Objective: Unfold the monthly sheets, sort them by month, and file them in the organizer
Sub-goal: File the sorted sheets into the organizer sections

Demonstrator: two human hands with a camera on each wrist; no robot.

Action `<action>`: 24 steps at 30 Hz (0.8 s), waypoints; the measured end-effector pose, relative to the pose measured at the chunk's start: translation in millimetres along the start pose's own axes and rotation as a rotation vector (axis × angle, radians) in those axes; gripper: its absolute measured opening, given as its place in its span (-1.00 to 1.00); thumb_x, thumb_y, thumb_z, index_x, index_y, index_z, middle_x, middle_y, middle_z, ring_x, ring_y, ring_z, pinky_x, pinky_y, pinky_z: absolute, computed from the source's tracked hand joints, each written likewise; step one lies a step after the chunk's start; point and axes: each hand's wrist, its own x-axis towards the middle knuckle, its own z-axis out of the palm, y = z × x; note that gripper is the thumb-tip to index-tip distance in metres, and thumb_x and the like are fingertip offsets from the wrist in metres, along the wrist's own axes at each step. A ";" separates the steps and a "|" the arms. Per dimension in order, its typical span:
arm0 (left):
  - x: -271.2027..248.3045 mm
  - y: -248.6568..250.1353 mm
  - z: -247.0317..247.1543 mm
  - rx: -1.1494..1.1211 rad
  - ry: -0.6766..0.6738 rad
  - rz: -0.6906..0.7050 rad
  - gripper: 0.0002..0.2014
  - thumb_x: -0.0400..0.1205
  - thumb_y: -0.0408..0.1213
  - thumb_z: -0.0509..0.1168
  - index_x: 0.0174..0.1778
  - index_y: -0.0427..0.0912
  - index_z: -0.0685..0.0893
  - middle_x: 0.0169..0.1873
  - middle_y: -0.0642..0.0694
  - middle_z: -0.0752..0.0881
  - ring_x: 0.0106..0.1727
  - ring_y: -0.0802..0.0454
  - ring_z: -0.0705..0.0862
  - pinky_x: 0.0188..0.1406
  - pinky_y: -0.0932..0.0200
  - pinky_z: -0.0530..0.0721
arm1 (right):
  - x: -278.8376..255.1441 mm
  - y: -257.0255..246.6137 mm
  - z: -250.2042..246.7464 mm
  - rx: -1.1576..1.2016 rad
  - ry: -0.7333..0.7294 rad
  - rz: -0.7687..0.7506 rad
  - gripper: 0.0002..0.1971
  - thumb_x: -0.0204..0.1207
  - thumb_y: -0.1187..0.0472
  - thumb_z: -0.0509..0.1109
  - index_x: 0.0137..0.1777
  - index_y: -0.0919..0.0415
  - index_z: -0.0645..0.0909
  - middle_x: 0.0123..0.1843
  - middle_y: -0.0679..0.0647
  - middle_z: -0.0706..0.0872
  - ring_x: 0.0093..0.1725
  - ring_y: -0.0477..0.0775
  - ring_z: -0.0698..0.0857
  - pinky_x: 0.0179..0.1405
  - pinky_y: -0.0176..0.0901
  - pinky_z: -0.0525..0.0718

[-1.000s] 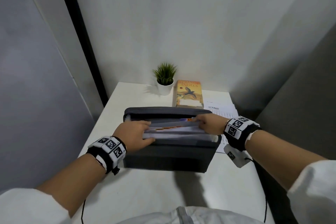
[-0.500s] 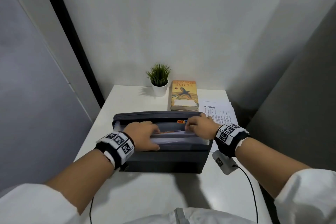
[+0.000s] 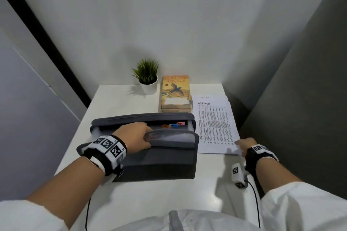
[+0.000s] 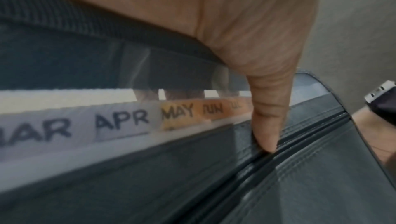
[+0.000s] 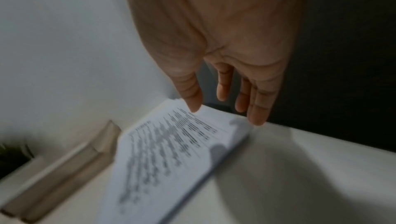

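The grey accordion organizer (image 3: 155, 163) stands open in the middle of the white table. My left hand (image 3: 135, 137) grips its front dividers, fingers curled inside and thumb (image 4: 268, 126) pressed on the front. Behind that gap the OCT, NOV and DEC tabs (image 3: 173, 125) show; the left wrist view shows tabs MAR to JUN (image 4: 177, 114). The stack of unfolded sheets (image 3: 214, 127), OCTOBER on top, lies right of the organizer. My right hand (image 3: 244, 145) is at the stack's near right corner, fingers straight just above the paper (image 5: 171, 160), holding nothing.
A small potted plant (image 3: 147, 78) and a stack of books (image 3: 176, 92) sit at the back of the table (image 3: 131, 193). A dark panel (image 3: 300, 99) closes in the right side next to the sheets. Walls stand close on the left and behind.
My right hand has left the organizer and moved right and towards me to the corner of the sheet stack. The left hand stays on the dividers, now holding them forward.
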 end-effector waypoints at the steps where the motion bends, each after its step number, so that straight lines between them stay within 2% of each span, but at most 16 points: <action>1: 1.0 -0.4 -0.6 -0.002 0.001 -0.004 -0.71 0.47 0.09 0.38 0.10 0.22 0.65 -0.01 0.21 0.59 0.00 0.11 0.63 -0.10 0.14 0.51 | 5.4 8.6 5.3 -0.019 0.020 0.032 -0.58 0.49 0.25 0.46 0.26 0.52 0.58 0.13 0.37 0.69 0.03 0.32 0.68 0.02 0.02 0.63; 5: 2.2 -0.6 -1.1 0.012 0.007 -0.004 -0.70 0.49 0.11 0.38 0.12 0.22 0.64 -0.02 0.21 0.61 -0.01 0.12 0.63 -0.12 0.14 0.51 | 12.1 10.8 26.9 -0.081 0.133 0.095 -0.25 0.34 0.08 0.58 0.42 0.45 0.38 0.37 0.37 0.56 0.30 0.34 0.61 0.28 0.11 0.59; 7: 1.7 -0.5 -0.5 0.013 0.014 -0.006 -0.70 0.49 0.12 0.39 0.13 0.22 0.64 -0.05 0.23 0.59 -0.03 0.14 0.62 -0.14 0.16 0.48 | 11.8 7.5 34.3 -0.159 0.206 0.126 -0.12 0.26 -0.02 0.62 0.43 0.40 0.29 0.42 0.35 0.48 0.38 0.35 0.53 0.34 0.18 0.53; 10: 0.5 -0.1 0.3 0.012 0.021 -0.008 -0.73 0.48 0.11 0.39 0.09 0.24 0.65 -0.11 0.25 0.55 -0.03 0.12 0.63 -0.16 0.17 0.46 | 13.1 5.2 40.6 -0.252 0.257 0.129 -0.04 0.18 -0.09 0.68 0.41 0.38 0.27 0.43 0.34 0.44 0.40 0.36 0.49 0.36 0.18 0.50; 13: -0.7 0.6 0.5 0.012 0.023 -0.011 -0.75 0.48 0.10 0.38 0.06 0.24 0.65 -0.10 0.24 0.57 -0.03 0.12 0.64 -0.16 0.15 0.48 | 17.9 5.7 40.1 -0.292 0.255 0.118 -0.02 0.18 -0.07 0.69 0.42 0.39 0.25 0.43 0.33 0.45 0.41 0.35 0.49 0.37 0.16 0.51; 16: -0.7 1.2 0.1 0.014 0.029 -0.016 -0.78 0.48 0.09 0.37 0.02 0.23 0.66 -0.09 0.22 0.60 -0.03 0.12 0.64 -0.15 0.15 0.51 | 21.3 7.1 35.7 -0.265 0.173 0.086 -0.10 0.29 -0.02 0.63 0.47 0.38 0.24 0.44 0.31 0.47 0.41 0.32 0.51 0.36 0.11 0.53; 20: 0.0 2.9 -0.2 0.014 0.026 -0.019 -0.76 0.48 0.08 0.37 0.05 0.22 0.66 -0.05 0.22 0.63 0.00 0.11 0.66 -0.12 0.15 0.53 | 24.4 12.4 30.1 -0.269 0.170 0.057 -0.17 0.44 -0.16 0.46 0.52 0.28 0.17 0.48 0.20 0.46 0.44 0.23 0.50 0.41 -0.04 0.46; 21: -0.3 3.2 -0.1 0.014 0.027 -0.020 -0.75 0.48 0.08 0.37 0.07 0.22 0.67 -0.02 0.22 0.64 0.00 0.11 0.66 -0.10 0.15 0.56 | 22.0 12.8 28.2 -0.311 0.161 0.062 -0.21 0.46 -0.13 0.46 0.52 0.25 0.18 0.48 0.19 0.46 0.43 0.22 0.51 0.34 -0.03 0.49; 23: -2.2 3.2 0.2 0.012 0.030 -0.021 -0.74 0.48 0.08 0.37 0.08 0.22 0.67 0.00 0.21 0.65 0.01 0.10 0.66 -0.08 0.15 0.57 | 21.3 14.6 26.7 -0.357 0.088 0.070 -0.24 0.42 0.11 0.55 0.52 0.27 0.25 0.47 0.27 0.46 0.40 0.27 0.51 0.10 -0.05 0.55; 24: -3.3 3.1 0.5 0.011 0.033 -0.019 -0.74 0.48 0.08 0.37 0.08 0.22 0.66 -0.01 0.21 0.65 0.01 0.10 0.66 -0.09 0.15 0.57 | 21.1 16.7 26.4 -0.352 0.058 0.051 -0.25 0.37 0.21 0.58 0.51 0.31 0.30 0.44 0.31 0.48 0.38 0.30 0.53 0.10 -0.02 0.56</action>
